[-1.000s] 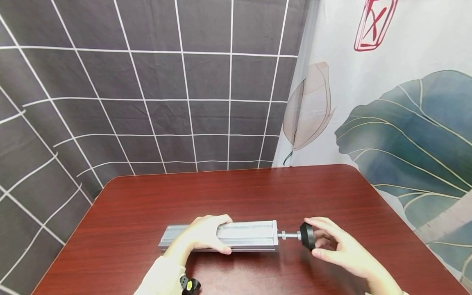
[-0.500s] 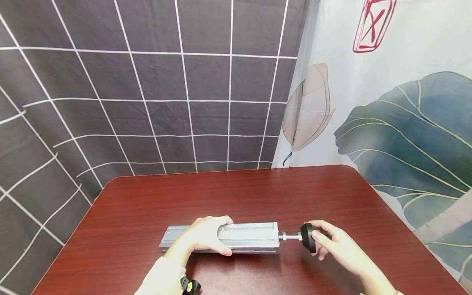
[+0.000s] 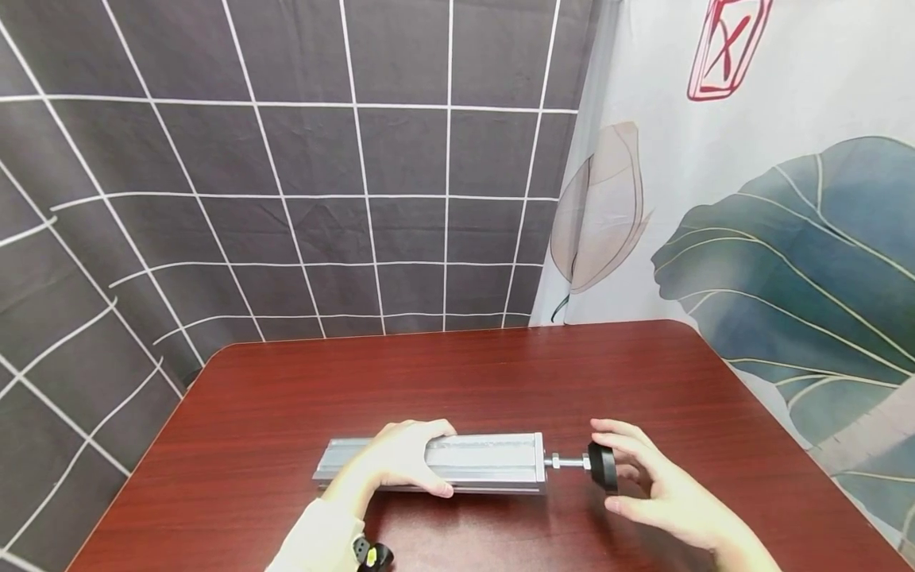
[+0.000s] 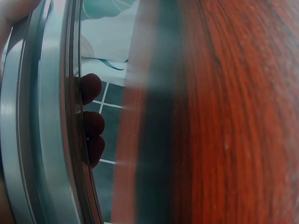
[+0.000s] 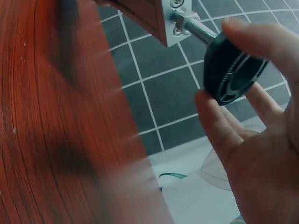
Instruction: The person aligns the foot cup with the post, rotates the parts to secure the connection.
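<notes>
My left hand (image 3: 407, 457) grips a silver aluminium profile (image 3: 486, 463) from above, thumb on the near side and fingers over the far side. In the left wrist view the grooved profile (image 4: 51, 116) runs along the left, with several fingertips (image 4: 93, 123) showing beyond its edge. From its right end a threaded rod (image 3: 569, 461) with nuts sticks out, bearing a black levelling foot (image 3: 604, 467). My right hand (image 3: 658, 488) has its thumb and fingers curved around the foot's rim. In the right wrist view, digits meet opposite edges of the levelling foot (image 5: 217, 70); its hollow underside faces the palm.
A reddish-brown wooden table (image 3: 457, 381) lies beneath, with rounded far corners. Behind it hang a dark grey curtain (image 3: 407, 151) with white grid lines and a white curtain (image 3: 665, 63) with leaf prints. A black wrist strap (image 3: 372, 554) sits on the left sleeve.
My right thumb and fingers roll over the foot's rim, then spread back around it, seemingly turning it. The left hand keeps its grip; the profile stays nearly in place.
</notes>
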### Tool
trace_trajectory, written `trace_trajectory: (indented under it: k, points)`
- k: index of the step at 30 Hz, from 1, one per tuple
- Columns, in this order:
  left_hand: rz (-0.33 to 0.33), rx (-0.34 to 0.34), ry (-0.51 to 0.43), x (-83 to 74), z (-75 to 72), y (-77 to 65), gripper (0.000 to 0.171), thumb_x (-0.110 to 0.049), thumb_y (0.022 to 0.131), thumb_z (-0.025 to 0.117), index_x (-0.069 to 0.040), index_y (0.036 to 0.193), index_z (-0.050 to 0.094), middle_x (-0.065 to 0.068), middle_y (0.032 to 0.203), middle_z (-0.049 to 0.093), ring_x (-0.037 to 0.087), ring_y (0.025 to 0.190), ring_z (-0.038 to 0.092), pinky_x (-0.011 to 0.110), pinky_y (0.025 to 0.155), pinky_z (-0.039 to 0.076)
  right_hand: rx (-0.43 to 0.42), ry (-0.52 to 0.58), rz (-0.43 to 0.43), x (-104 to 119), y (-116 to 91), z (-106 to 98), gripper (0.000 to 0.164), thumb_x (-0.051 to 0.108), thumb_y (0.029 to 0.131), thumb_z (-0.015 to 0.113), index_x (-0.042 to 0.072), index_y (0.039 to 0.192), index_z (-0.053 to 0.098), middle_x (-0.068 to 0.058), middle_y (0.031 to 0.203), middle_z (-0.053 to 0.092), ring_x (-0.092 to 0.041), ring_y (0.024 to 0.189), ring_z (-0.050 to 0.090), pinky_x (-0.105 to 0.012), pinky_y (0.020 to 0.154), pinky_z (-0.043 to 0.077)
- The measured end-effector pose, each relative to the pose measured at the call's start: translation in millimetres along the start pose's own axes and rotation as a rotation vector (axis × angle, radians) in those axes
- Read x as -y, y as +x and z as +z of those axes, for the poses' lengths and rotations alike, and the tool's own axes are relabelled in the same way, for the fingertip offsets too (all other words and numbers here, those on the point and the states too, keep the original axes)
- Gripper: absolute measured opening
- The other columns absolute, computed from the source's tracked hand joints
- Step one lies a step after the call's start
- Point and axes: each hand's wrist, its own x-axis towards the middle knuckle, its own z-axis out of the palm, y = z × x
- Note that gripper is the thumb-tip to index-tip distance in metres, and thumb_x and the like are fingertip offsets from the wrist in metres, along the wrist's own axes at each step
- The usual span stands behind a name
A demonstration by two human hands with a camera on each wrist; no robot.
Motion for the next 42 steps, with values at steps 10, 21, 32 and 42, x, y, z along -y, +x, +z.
trace_trajectory:
  k: [10, 21, 32, 42]
  points:
    - [0.005, -0.02, 0.021, -1.2, 2.2, -1.7, 0.066, -0.059, 0.053, 0.076, -0.03, 0.11, 0.059, -0.017, 0.093, 0.062, 0.002, 0.081, 0.057, 0.031, 0.073, 0.044, -0.228, -0.07, 0.185, 9, 10, 8, 0.052, -0.006, 0.083, 0.063, 0.009, 0.13, 0.05, 0.001, 0.094, 0.059, -0.015, 0.057, 0.057, -0.03, 0.051, 0.048]
    - [0.025, -0.058, 0.055, -1.5, 5.1, -2.3, 0.064, -0.058, 0.056, 0.074, -0.031, 0.111, 0.058, -0.016, 0.098, 0.063, 0.001, 0.084, 0.057, 0.031, 0.074, 0.044, -0.356, -0.048, 0.396, 19, 19, 15, 0.035, 0.006, 0.088, 0.062, 0.007, 0.122, 0.055, -0.008, 0.083, 0.06, -0.022, 0.048, 0.058, -0.037, 0.045, 0.05]
    - [0.029, -0.049, 0.057, -1.9, 5.3, -1.6, 0.067, -0.057, 0.054, 0.076, -0.03, 0.112, 0.058, -0.016, 0.099, 0.063, 0.001, 0.085, 0.058, 0.03, 0.074, 0.045, -0.4, -0.065, 0.57, 28, 26, 19, 0.028, 0.02, 0.091, 0.06, 0.005, 0.115, 0.056, -0.013, 0.065, 0.053, -0.026, 0.045, 0.058, -0.037, 0.044, 0.049]
    - [0.027, -0.069, 0.08, -1.8, -1.0, -3.4, 0.067, -0.056, 0.054, 0.076, -0.028, 0.112, 0.059, -0.013, 0.096, 0.064, 0.005, 0.084, 0.059, 0.034, 0.071, 0.044, -0.287, 0.021, 0.52, 31, 20, 14, 0.034, 0.02, 0.101, 0.041, -0.004, 0.124, 0.045, -0.012, 0.064, 0.058, -0.026, 0.047, 0.059, -0.039, 0.045, 0.05]
